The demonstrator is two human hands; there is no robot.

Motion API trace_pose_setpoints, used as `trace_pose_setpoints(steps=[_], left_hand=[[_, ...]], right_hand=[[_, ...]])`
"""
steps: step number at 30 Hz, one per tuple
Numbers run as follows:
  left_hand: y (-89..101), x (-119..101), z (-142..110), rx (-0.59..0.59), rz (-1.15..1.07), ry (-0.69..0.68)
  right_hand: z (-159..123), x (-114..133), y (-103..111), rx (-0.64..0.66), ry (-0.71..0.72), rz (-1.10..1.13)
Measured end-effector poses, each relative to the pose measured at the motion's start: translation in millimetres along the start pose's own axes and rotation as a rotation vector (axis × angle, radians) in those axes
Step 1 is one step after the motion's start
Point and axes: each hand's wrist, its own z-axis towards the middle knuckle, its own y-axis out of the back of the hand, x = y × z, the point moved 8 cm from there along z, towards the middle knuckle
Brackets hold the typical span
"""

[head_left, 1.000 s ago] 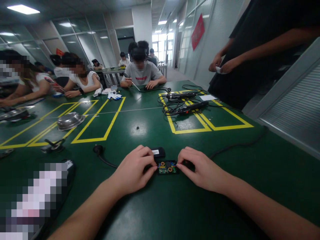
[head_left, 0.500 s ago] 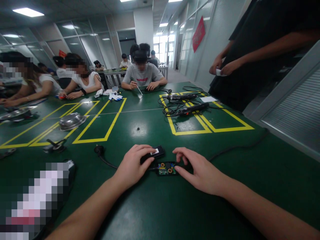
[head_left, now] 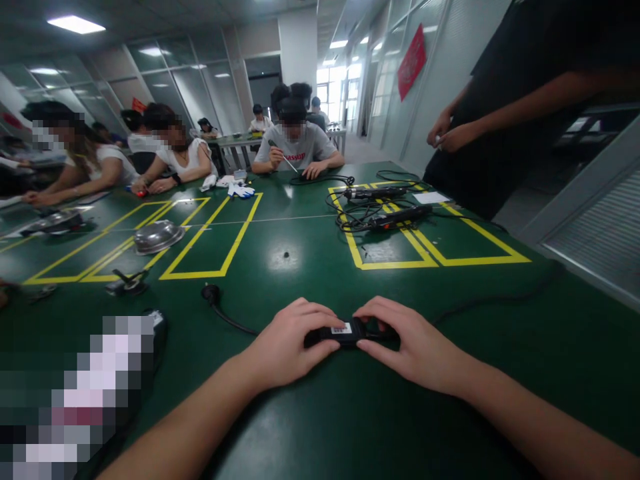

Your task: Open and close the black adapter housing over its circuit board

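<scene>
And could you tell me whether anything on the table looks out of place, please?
Mildly, yes: black cords lie tangled across the yellow tape, and a small dark bit sits loose by itself.

Bowl (head_left: 159, 237) beyond plug (head_left: 211, 293).

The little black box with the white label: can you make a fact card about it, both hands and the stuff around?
Black box: on the green table
White label: facing up
Left hand: thumb and fingers on the box
Right hand: thumb and fingers at its right end
Black plug: left of both hands
Farther away: shiny metal bowl, black corded tools, yellow tape
</scene>
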Motion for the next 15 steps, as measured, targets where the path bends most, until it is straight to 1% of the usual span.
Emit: trace_pose_setpoints(steps=[7,13,15], left_hand=[[-4.9,-0.2,1.4,0.007,0.035,-0.004],[-2.1,-2.3,2.3,-0.073,-0.026,-0.009],[-3.0,-3.9,2.5,-0.064,-0.032,-0.009]], right_hand=[[-1.3,-4.1,-0.5,-0.014,0.003,-0.002],[-5.6,-8.6,-0.5,-0.059,0.008,-0.038],[-5.4,-7.6,0.3,-0.053,0.003,-0.039]])
